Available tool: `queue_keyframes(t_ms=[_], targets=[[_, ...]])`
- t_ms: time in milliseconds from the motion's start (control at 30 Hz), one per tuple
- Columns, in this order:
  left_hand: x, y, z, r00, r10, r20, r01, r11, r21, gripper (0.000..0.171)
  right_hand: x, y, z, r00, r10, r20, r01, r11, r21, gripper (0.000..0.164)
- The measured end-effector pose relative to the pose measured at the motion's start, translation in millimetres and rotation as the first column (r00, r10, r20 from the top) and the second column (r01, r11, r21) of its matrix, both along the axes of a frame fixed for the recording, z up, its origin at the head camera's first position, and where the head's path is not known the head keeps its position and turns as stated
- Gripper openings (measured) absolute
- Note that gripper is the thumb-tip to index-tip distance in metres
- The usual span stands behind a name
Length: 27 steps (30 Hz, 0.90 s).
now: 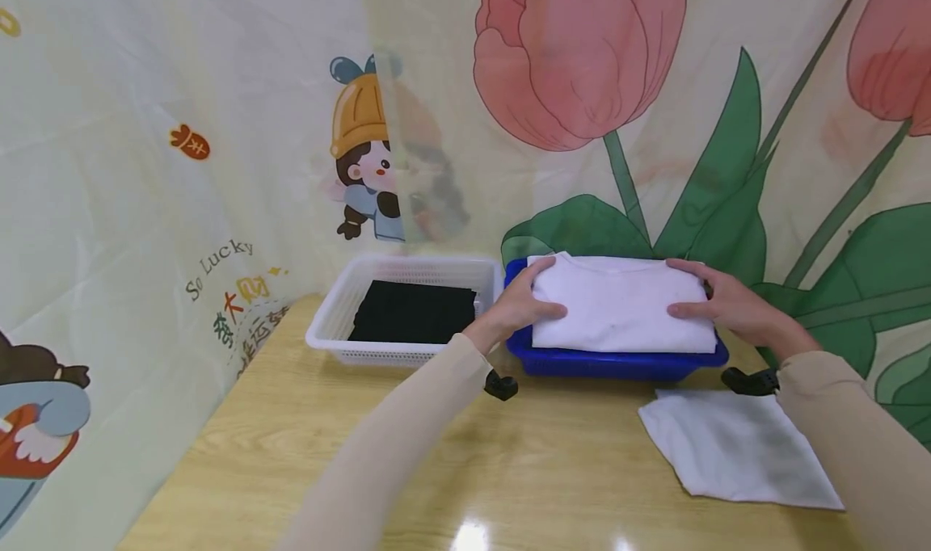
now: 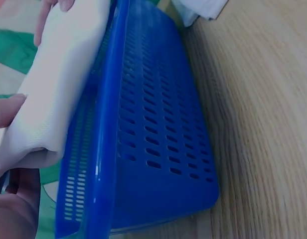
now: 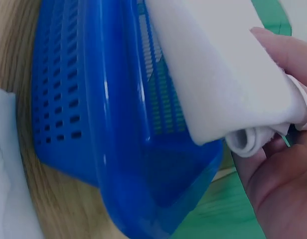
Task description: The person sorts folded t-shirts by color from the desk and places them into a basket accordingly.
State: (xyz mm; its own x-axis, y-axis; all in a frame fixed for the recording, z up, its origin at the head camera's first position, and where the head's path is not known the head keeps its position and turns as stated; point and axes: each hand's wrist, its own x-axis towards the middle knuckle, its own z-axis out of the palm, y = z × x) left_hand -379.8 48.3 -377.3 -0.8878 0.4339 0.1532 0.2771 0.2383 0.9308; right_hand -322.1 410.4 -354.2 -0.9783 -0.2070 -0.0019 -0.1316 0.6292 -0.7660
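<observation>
A folded white shirt [image 1: 618,304], its neckline at the back edge, is held level over the blue basket [image 1: 611,365]. My left hand [image 1: 520,304] grips its left end, thumb on top and fingers curled beneath. At the opposite end my right hand [image 1: 716,296] grips it the same way. In the right wrist view, the folded layers of the shirt [image 3: 228,74] show rolled at the edge beside the palm. The shirt sits at the rim of the basket [image 2: 158,114], partly above its opening; the basket floor is mostly hidden.
Left of the blue basket stands a white basket [image 1: 323,345] with folded black cloth [image 1: 414,313] inside. Another white cloth [image 1: 742,450] lies on the wooden table [image 1: 291,470] at the right, near my right forearm. A printed curtain [image 1: 451,90] hangs behind.
</observation>
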Motion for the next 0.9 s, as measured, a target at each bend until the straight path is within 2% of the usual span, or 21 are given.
queue_keyframes(t_ms=[233, 400, 600, 767, 900], targets=[[-9.5, 13.5, -6.3, 1.0, -0.009, 0.012, 0.009, 1.0, -0.021, 0.096, -8.5, 16.6, -12.9, 1.0, 0.0, 0.024, 0.0, 1.0, -0.012, 0.094], [-12.1, 23.7, -7.9, 0.996, 0.017, 0.084, -0.017, 1.0, -0.01, 0.095, -15.3, 19.9, -13.9, 0.999, 0.02, 0.031, -0.02, 1.0, -0.004, 0.095], [-15.0, 30.5, -17.3, 0.97, 0.087, 0.227, -0.108, 0.991, 0.081, 0.094, -26.1, 17.4, -17.6, 0.997, 0.032, 0.076, -0.03, 0.999, -0.028, 0.095], [-16.3, 35.2, -27.4, 0.954, 0.137, 0.266, -0.169, 0.98, 0.102, 0.093, -30.5, 13.2, -25.8, 0.992, 0.048, 0.115, -0.038, 0.996, -0.085, 0.093], [-17.0, 34.6, -31.7, 0.932, 0.212, 0.294, -0.245, 0.966, 0.08, 0.092, -34.9, 1.5, -34.6, 0.988, 0.077, 0.134, -0.056, 0.987, -0.153, 0.092]])
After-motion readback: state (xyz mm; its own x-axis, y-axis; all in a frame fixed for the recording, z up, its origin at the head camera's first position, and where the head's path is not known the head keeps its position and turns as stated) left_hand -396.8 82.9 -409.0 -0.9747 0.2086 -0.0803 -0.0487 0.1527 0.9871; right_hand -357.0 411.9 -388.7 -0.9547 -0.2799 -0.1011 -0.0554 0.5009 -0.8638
